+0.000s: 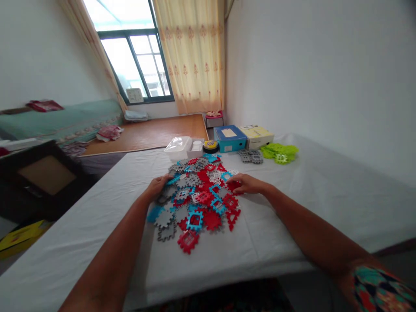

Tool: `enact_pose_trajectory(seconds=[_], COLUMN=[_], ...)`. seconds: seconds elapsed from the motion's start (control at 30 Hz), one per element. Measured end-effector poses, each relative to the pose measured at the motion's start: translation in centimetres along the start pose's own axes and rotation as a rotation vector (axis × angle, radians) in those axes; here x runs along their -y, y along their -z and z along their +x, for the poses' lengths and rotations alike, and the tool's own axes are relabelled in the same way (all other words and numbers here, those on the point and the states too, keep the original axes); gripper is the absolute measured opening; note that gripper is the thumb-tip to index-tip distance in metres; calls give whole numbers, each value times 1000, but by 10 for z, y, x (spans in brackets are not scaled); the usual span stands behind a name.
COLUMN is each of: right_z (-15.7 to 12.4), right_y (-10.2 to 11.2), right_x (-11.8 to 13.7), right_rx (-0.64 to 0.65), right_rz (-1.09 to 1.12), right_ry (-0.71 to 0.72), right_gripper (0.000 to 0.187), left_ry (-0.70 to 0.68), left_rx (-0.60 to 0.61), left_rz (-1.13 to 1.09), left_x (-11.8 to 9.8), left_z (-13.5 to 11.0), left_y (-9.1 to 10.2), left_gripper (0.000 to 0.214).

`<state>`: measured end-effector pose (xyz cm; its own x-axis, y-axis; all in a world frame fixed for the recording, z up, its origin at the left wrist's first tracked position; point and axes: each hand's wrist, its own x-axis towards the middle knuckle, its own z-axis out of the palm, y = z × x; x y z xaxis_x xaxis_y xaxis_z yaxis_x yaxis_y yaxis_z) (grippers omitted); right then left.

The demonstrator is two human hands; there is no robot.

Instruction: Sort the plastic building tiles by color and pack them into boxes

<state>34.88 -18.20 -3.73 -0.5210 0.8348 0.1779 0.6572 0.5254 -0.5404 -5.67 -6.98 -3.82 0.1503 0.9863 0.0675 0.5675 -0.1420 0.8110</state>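
Observation:
A heap of interlocking plastic building tiles in red, grey, blue and white lies in front of me. My left hand [158, 187] is at the heap's left side, its fingertips closed on the edge of a blue tile [174, 179]. On the opposite side my right hand [247, 184] has its thumb and fingers around a red tile [233, 185]. A blue square frame tile [194, 220] and a red window tile [188, 241] lie at the near end. Grey tiles [165, 219] overlap at the near left.
Lime-green tiles [280, 152] and a small grey stack [250, 156] lie at the back right. Behind the heap stand a clear plastic container [178, 147], a round black-and-yellow tin [211, 146], a blue box [229, 138] and a yellow box [256, 135]. White cloth [273, 242] covers the table.

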Motion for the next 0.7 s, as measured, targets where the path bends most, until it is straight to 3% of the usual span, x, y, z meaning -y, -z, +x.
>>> enact_pose_trajectory(seconds=[0.1,0.17,0.27,0.4,0.53,0.7], right_z=[-1,-3,-10,-31,-85,-169], right_y=[-9,-10,1,36,75,108], right_x=[-2,-8,-29,-75,-122,-147], right_rx=[-116,-210,-416,-729,-908,-863], right_rz=[-92,-132,-157,-54,9,-72], right_ry=[109,89,-114,-437,-779,-1021], right_gripper=[42,45,45,45,47,33], left_ry=[34,27,-22,-58,-52,-80], left_rx=[-41,-117,-124,-112,-120,-119], left_rz=[-39,-10,41,75,131,194], left_x=[-3,-1,4,12,18,23], left_z=[2,1,1,3,8,11], left_y=[5,5,4,7,7,6], left_gripper=[63,63,58,52,49,47])
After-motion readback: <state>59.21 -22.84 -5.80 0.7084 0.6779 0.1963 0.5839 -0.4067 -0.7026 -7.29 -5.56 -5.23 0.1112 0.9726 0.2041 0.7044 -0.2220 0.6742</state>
